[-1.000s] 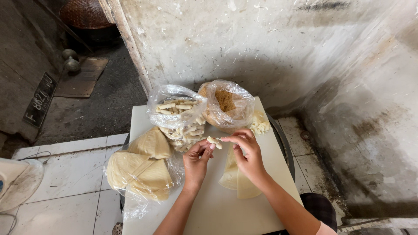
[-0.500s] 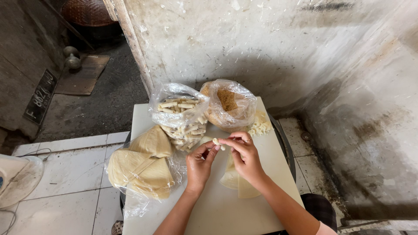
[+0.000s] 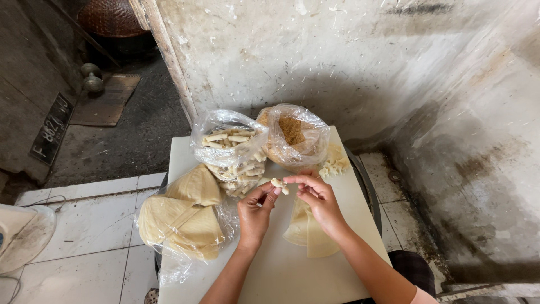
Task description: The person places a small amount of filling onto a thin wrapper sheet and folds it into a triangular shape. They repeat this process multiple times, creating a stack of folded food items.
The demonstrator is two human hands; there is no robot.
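Left hand (image 3: 254, 213), right hand (image 3: 318, 198) pinching pale roll (image 3: 279, 184), clear bags (image 3: 232, 149) behind

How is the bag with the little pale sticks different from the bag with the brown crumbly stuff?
The clear plastic bag of pale stick-shaped pieces stands to the left; the clear plastic bag of brown crumbly filling stands to the right. The stick bag holds many separate short pieces, while the crumbly bag holds one loose brown-orange heap. The stick bag looks fuller. Both are crinkly, see-through, open at the top and stand on the white board.
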